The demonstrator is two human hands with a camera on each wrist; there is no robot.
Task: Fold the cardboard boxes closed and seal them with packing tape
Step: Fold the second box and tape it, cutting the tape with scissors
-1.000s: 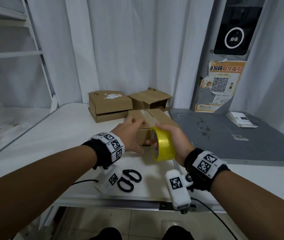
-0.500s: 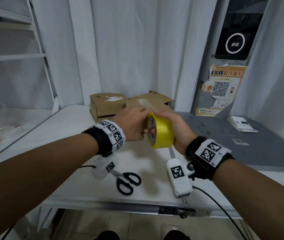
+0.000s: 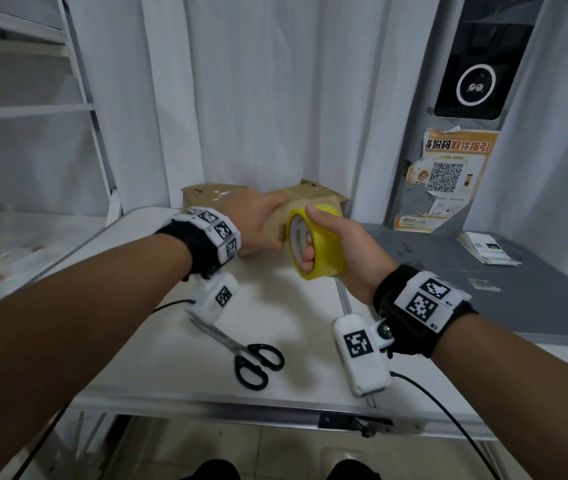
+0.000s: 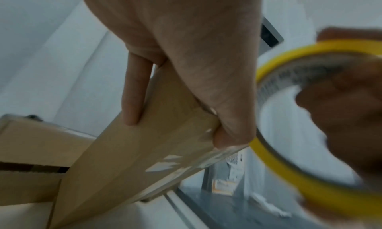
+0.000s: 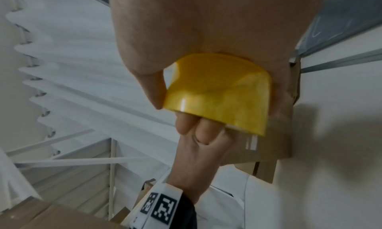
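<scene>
My left hand grips a small brown cardboard box and holds it tilted above the white table. In the left wrist view the fingers lie along one face and the thumb presses a taped edge of the box. My right hand holds a yellow roll of packing tape right against the box, fingers through its core and thumb on top. The right wrist view shows the roll with the fingers sticking out of it. Clear tape shines on the box.
A second cardboard box stands at the back of the table against the curtain. Black-handled scissors lie near the front edge. A grey mat with a stack of papers covers the right side. White shelves stand left.
The box has come up off the table in my left hand and now tilts in the air. The tape roll has risen with it and stays beside the box.
</scene>
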